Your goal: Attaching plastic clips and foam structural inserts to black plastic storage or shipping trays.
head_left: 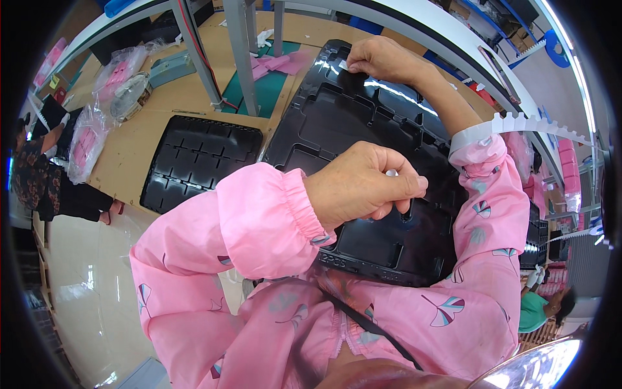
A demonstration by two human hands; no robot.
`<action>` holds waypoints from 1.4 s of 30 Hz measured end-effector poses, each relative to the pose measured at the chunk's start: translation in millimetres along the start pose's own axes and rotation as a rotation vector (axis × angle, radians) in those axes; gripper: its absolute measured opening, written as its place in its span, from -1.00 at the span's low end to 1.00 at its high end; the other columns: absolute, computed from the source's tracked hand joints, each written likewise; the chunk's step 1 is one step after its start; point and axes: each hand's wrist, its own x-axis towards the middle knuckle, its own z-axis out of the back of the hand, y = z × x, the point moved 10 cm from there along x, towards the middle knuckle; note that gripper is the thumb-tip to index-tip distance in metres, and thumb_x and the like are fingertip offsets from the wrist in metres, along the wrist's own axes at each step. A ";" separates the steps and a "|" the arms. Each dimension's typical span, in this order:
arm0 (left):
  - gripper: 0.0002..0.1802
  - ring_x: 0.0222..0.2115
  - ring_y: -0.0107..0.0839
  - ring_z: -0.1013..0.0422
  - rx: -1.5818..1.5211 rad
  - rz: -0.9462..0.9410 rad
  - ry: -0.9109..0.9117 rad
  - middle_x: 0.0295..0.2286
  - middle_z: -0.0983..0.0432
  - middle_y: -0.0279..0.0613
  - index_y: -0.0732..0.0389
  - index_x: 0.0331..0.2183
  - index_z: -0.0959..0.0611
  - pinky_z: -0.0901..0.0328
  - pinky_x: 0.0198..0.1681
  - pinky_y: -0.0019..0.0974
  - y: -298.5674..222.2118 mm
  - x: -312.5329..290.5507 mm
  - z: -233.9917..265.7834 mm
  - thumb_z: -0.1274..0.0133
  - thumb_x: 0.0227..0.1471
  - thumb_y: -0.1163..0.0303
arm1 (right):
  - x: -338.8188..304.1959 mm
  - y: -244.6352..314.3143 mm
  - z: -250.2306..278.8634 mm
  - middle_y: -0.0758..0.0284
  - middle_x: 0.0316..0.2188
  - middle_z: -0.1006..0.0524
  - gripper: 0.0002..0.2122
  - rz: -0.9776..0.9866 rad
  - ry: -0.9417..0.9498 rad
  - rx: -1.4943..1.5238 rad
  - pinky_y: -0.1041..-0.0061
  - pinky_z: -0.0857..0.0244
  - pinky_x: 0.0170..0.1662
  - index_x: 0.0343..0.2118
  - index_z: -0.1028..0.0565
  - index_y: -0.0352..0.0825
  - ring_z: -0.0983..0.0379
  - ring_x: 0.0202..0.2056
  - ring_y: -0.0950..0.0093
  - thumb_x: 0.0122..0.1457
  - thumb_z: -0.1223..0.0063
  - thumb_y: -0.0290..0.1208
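A large black moulded plastic tray (pixel 363 240) with shallow compartments leans in front of my body, its lower edge close to my lap. My right hand (pixel 392 61) is at its far edge, fingers curled over the rim. Above the middle of the tray is my left hand (pixel 366 181), thumb and fingers pinched round a slim thing (pixel 392 173). Its pale end shows between the fingers, and a dark part shows below them; the rest is hidden. Both arms wear pink printed sleeves.
A smaller-looking black tray (pixel 201 159) lies on a brown board at left. Grey table legs (pixel 243 58) rise beyond, near pink sheets (pixel 278 63). A white notched strip (pixel 518 123) passes my right cuff. Bagged pink items (pixel 87 142) sit far left. Other people are at both sides.
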 end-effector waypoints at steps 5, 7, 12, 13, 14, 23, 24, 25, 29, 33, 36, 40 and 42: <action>-0.82 -0.79 -0.73 -0.01 -0.003 -0.001 0.025 -0.63 -0.37 -0.30 0.28 -0.48 -0.51 0.17 -0.77 -0.61 1.1 -0.6 -2.3 -0.03 -0.04 0.35 | 3.5 -1.8 -4.5 0.25 -0.49 -0.49 -0.89 -0.032 0.032 -0.055 0.41 -0.27 -0.28 -0.46 -0.52 -0.32 -0.42 -0.39 0.32 -0.01 -0.01 -0.42; -0.82 -0.79 -0.73 -0.01 -0.007 -0.003 0.028 -0.63 -0.37 -0.30 0.29 -0.48 -0.51 0.17 -0.77 -0.60 1.1 -0.4 -2.1 -0.03 -0.03 0.35 | 4.9 -1.2 -7.5 0.27 -0.47 -0.49 -0.89 -0.047 0.066 -0.101 0.42 -0.27 -0.27 -0.44 -0.51 -0.32 -0.41 -0.38 0.33 0.01 0.01 -0.43; -0.81 -0.79 -0.73 -0.01 0.001 -0.004 0.016 -0.64 -0.37 -0.31 0.29 -0.48 -0.52 0.17 -0.77 -0.60 0.2 -0.2 -0.9 -0.03 -0.04 0.34 | 3.0 3.5 -8.0 0.25 -0.47 -0.47 -0.90 -0.029 0.072 -0.133 0.41 -0.27 -0.26 -0.45 -0.49 -0.34 -0.40 -0.37 0.31 0.02 0.03 -0.45; -0.81 -0.79 -0.73 -0.01 0.005 -0.003 0.011 -0.64 -0.37 -0.31 0.29 -0.48 -0.52 0.17 -0.77 -0.60 0.5 -0.1 -0.2 -0.03 -0.04 0.34 | 3.2 4.4 -8.3 0.25 -0.47 -0.47 -0.90 -0.017 0.069 -0.137 0.41 -0.26 -0.26 -0.46 -0.48 -0.34 -0.40 -0.37 0.31 0.02 0.04 -0.45; -0.81 -0.79 -0.73 -0.01 0.009 -0.003 0.006 -0.65 -0.37 -0.31 0.29 -0.48 -0.52 0.17 -0.77 -0.60 0.8 0.0 0.5 -0.03 -0.04 0.34 | 3.4 5.0 -9.3 0.25 -0.47 -0.46 -0.90 -0.005 0.066 -0.142 0.40 -0.26 -0.26 -0.46 -0.47 -0.35 -0.39 -0.37 0.31 0.02 0.04 -0.45; -0.81 -0.80 -0.74 -0.01 0.004 0.001 -0.008 -0.64 -0.37 -0.29 0.30 -0.48 -0.51 0.17 -0.77 -0.61 0.6 1.8 2.7 -0.03 -0.04 0.35 | 4.5 4.0 -12.0 0.22 -0.49 -0.44 -0.90 0.036 0.042 -0.170 0.40 -0.25 -0.29 -0.48 -0.46 -0.35 -0.37 -0.39 0.31 0.00 0.08 -0.46; -0.82 -0.80 -0.74 -0.01 0.001 0.002 -0.007 -0.64 -0.37 -0.29 0.30 -0.48 -0.51 0.17 -0.77 -0.61 0.9 1.5 2.3 -0.02 -0.04 0.36 | 5.2 2.5 -12.3 0.22 -0.50 -0.44 -0.89 0.039 0.039 -0.165 0.40 -0.25 -0.30 -0.48 -0.46 -0.36 -0.37 -0.40 0.30 0.00 0.08 -0.46; -0.82 -0.80 -0.74 -0.01 -0.002 0.003 -0.006 -0.64 -0.37 -0.29 0.30 -0.48 -0.51 0.17 -0.77 -0.61 1.2 1.1 1.9 -0.02 -0.04 0.36 | 5.6 -0.3 -12.7 0.22 -0.51 -0.44 -0.89 0.029 0.039 -0.133 0.41 -0.25 -0.32 -0.49 -0.46 -0.36 -0.37 -0.42 0.30 0.00 0.08 -0.45; -0.83 -0.80 -0.74 0.00 -0.004 -0.003 -0.010 -0.63 -0.38 -0.29 0.30 -0.49 -0.51 0.17 -0.77 -0.61 0.8 1.1 2.8 -0.01 -0.04 0.37 | 5.5 -7.4 -12.5 0.21 -0.55 -0.44 -0.86 -0.016 0.047 -0.015 0.44 -0.23 -0.37 -0.50 -0.45 -0.38 -0.34 -0.48 0.31 0.00 0.09 -0.42; -0.83 -0.80 -0.74 -0.01 0.013 -0.005 -0.014 -0.63 -0.38 -0.29 0.30 -0.48 -0.51 0.17 -0.77 -0.62 0.0 1.2 3.1 -0.02 -0.04 0.37 | 8.0 -14.5 -14.0 0.23 -0.63 -0.41 -0.83 -0.057 0.044 0.066 0.48 -0.22 -0.45 -0.51 -0.44 -0.42 -0.33 -0.58 0.40 0.01 0.09 -0.40; -0.83 -0.80 -0.74 -0.01 0.022 -0.001 -0.028 -0.63 -0.38 -0.30 0.30 -0.48 -0.51 0.16 -0.77 -0.62 -0.7 0.4 4.1 -0.02 -0.04 0.37 | 8.1 -26.5 -18.8 0.30 -0.68 -0.39 -0.82 -0.213 0.083 0.172 0.54 -0.20 -0.53 -0.51 -0.45 -0.42 -0.30 -0.66 0.52 0.02 0.06 -0.38; -0.83 -0.79 -0.74 -0.01 0.014 -0.010 -0.016 -0.63 -0.38 -0.30 0.30 -0.48 -0.51 0.17 -0.77 -0.62 -0.6 1.3 3.7 -0.01 -0.04 0.38 | 3.9 -33.4 -19.4 0.38 -0.70 -0.38 -0.82 -0.255 0.068 0.348 0.62 -0.16 -0.59 -0.52 -0.46 -0.38 -0.26 -0.70 0.62 0.02 0.02 -0.35; -0.83 -0.79 -0.74 -0.01 0.010 -0.009 -0.014 -0.63 -0.38 -0.30 0.30 -0.48 -0.51 0.17 -0.77 -0.62 -0.4 0.7 3.3 -0.02 -0.04 0.37 | 3.0 -35.9 -20.2 0.40 -0.70 -0.38 -0.82 -0.262 0.058 0.416 0.65 -0.15 -0.59 -0.52 -0.46 -0.36 -0.25 -0.69 0.65 0.02 0.01 -0.33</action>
